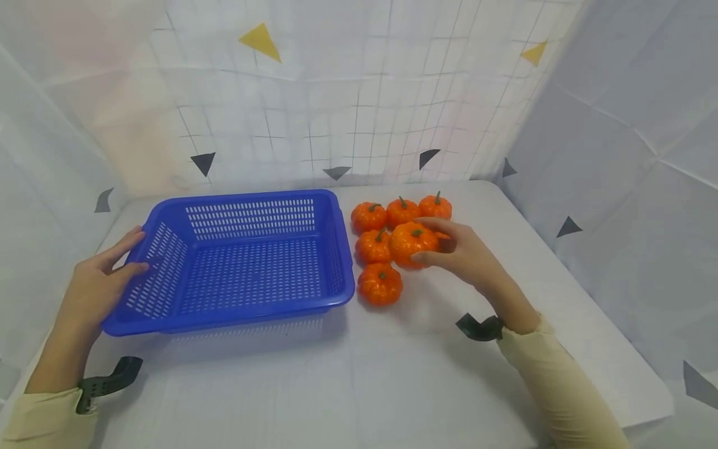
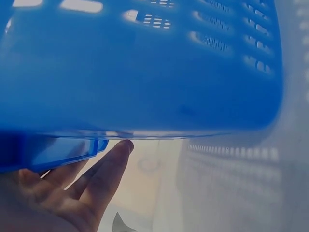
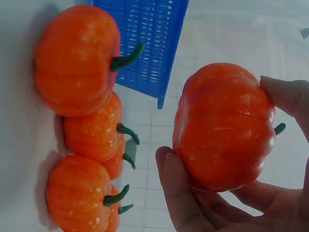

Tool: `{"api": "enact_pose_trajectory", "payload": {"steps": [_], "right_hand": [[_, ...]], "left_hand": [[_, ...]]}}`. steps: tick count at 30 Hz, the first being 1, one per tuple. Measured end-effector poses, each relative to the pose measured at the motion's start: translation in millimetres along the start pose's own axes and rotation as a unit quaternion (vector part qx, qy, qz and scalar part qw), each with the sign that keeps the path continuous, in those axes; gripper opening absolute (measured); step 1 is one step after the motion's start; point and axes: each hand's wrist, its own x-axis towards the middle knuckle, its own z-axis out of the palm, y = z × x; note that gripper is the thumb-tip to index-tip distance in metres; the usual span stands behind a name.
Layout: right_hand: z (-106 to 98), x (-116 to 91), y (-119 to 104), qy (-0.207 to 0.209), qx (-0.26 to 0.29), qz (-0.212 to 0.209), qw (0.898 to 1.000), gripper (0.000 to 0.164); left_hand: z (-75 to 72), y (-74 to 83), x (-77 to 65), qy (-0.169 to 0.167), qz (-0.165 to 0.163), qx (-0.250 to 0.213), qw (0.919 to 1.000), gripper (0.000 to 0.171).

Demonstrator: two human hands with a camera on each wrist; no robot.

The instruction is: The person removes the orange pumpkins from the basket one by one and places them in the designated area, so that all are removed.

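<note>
A blue plastic basket (image 1: 252,315) with slotted walls stands on the left of the white table, with nothing inside. My left hand (image 1: 103,280) grips its left rim; in the left wrist view, fingers (image 2: 108,174) reach up beneath the rim's edge. My right hand (image 1: 462,252) holds a small orange pumpkin (image 1: 413,245) between thumb and fingers, raised over the table. The right wrist view shows the held pumpkin (image 3: 224,128) from below, its green stem pointing away. Several similar pumpkins rest close together beside the basket's right end, the nearest pumpkin (image 1: 380,284) toward the front.
The back row holds a left pumpkin (image 1: 369,217), a middle pumpkin (image 1: 402,213) and a right pumpkin (image 1: 435,207). A white wall sheet (image 1: 314,93) with grid lines rises behind the table (image 1: 348,386). A grey-white sheet (image 1: 634,156) hangs at the right.
</note>
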Motion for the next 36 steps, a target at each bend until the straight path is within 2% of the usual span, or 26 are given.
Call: {"api": "enact_pose_trajectory", "payload": {"steps": [17, 27, 36], "right_hand": [[-1, -11, 26, 0.006, 0.017, -0.01, 1.0, 0.06], [0, -17, 36, 0.0, 0.01, 0.025, 1.0, 0.066], [1, -17, 43, -0.004, 0.011, 0.018, 1.0, 0.063]], "left_hand": [[-1.4, -3.9, 0.6, -0.004, -0.003, -0.006, 1.0, 0.06], [-0.1, -2.0, -1.2, -0.007, -0.007, -0.007, 0.9999, 0.059], [-0.2, -3.2, 0.3, -0.004, -0.003, -0.001, 1.0, 0.059]]}}
